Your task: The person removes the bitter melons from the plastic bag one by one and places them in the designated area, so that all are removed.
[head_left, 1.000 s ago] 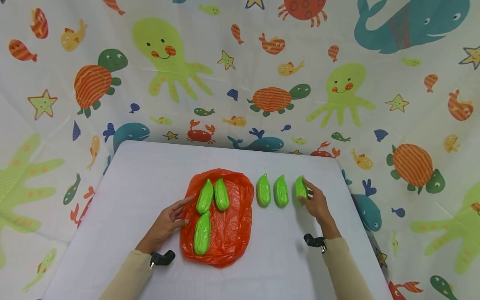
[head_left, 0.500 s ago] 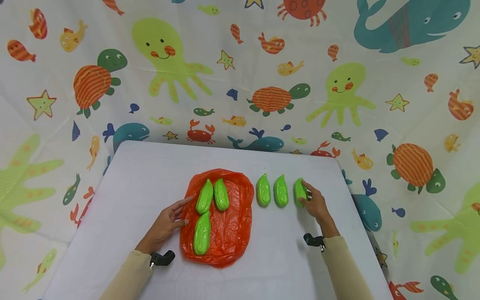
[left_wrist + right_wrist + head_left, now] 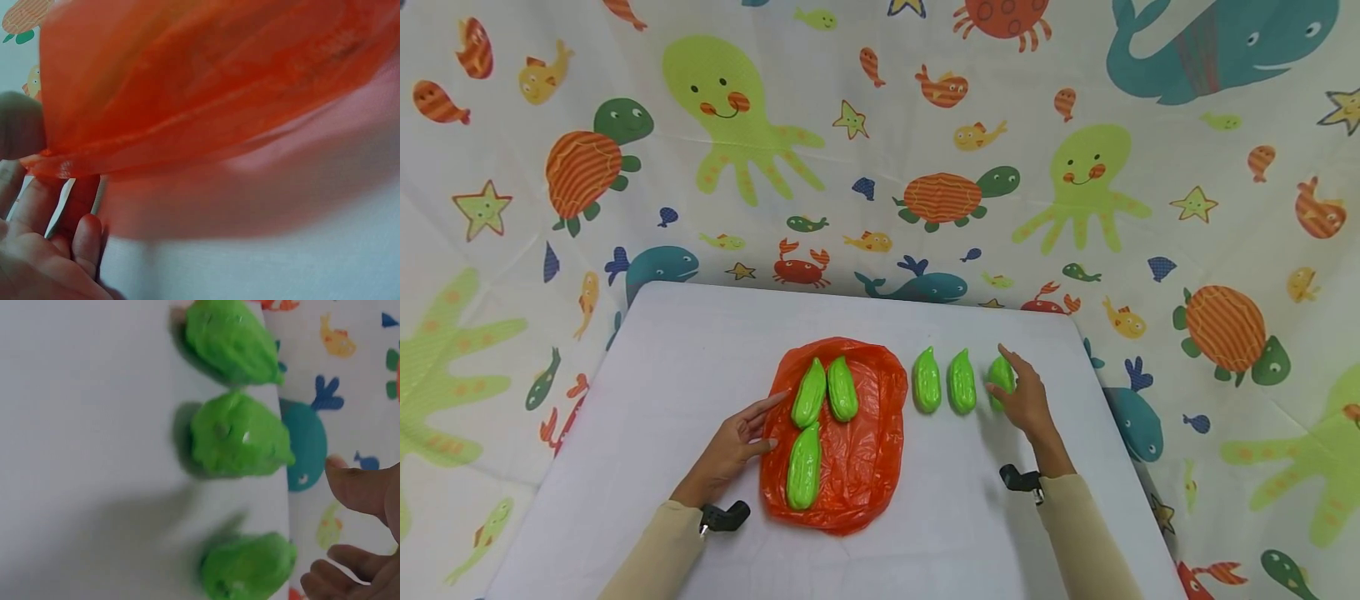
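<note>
A red plastic bag [image 3: 861, 450] lies opened out on the table, with three glossy bright green gourd-like vegetables in it, one of them a front gourd [image 3: 804, 467]. My left hand [image 3: 730, 446] pinches the bag's left edge between thumb and fingers, also seen in the left wrist view, where the bag film [image 3: 206, 106] fills the upper part. To the bag's right stand three more gourds in a row: a left one [image 3: 927, 381], a middle one [image 3: 962, 382] and a right one [image 3: 1001, 377]. My right hand [image 3: 1026, 398], fingers apart, hovers beside the right gourd, partly hiding it, and holds nothing.
A white-covered table [image 3: 692, 350] bears everything. Behind and around it hangs a cloth [image 3: 820, 83] printed with sea animals. A small black wrist camera [image 3: 724, 517] is strapped to the left wrist, another camera [image 3: 1019, 478] to the right.
My right hand has let go of the right gourd, spreading its fingers and lifting off it slightly. The gourd now stands in line with its two neighbours. The left hand has stayed at the bag's edge.
</note>
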Demonstrator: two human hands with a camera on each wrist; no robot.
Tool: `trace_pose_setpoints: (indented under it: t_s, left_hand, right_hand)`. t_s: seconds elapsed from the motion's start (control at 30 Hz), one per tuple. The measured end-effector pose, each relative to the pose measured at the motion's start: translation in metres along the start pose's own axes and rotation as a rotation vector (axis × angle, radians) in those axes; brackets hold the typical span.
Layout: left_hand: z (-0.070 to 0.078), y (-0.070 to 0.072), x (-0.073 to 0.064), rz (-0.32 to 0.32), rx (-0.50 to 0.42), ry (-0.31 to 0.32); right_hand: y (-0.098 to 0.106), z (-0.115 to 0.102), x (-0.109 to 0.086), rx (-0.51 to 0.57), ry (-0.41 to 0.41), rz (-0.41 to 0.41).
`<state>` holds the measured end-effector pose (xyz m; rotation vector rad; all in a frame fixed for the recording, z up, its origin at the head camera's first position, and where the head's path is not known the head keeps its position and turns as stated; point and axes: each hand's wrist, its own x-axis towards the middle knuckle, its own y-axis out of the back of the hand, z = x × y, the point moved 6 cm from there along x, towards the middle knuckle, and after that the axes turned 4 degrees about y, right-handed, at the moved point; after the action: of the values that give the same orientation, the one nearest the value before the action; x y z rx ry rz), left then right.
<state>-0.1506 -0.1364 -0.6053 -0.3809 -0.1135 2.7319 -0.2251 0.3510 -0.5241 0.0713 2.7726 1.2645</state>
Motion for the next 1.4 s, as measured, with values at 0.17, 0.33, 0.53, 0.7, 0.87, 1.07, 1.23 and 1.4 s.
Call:
trace_pose_setpoints:
  t_s: [0.17, 0.33, 0.53, 0.7, 0.87, 1.07, 1.23, 1.4]
  left_hand:
    - [0.001, 0.0, -0.001, 0.01, 0.007, 0.005]
    - [0.001, 0.0, -0.001, 0.023, 0.003, 0.019]
    - [0.001, 0.001, -0.001, 0.03, 0.005, 0.027]
    - [0.0, 0.0, 0.0, 0.028, -0.009, 0.03]
    - [0.0, 0.0, 0.0, 0.029, -0.001, 0.025]
    - [0.002, 0.0, 0.001, 0.008, 0.015, -0.028]
    - [0.002, 0.0, 0.001, 0.006, 0.019, -0.037]
    - [0.002, 0.001, 0.0, 0.006, 0.011, -0.027]
  right_hand:
    - [-0.008, -0.031, -0.005, 0.061, 0.082, 0.033]
    - [-0.026, -0.061, -0.011, 0.099, 0.169, 0.034]
    - [-0.052, -0.088, -0.021, 0.156, 0.223, 0.008]
    - [-0.076, -0.107, -0.029, 0.207, 0.263, -0.015]
    - [-0.102, -0.12, -0.036, 0.259, 0.269, -0.055]
    - [-0.134, -0.129, -0.043, 0.321, 0.258, -0.15]
    - [-0.154, -0.136, -0.044, 0.348, 0.262, -0.177]
    - [-0.171, -0.143, -0.043, 0.366, 0.26, -0.214]
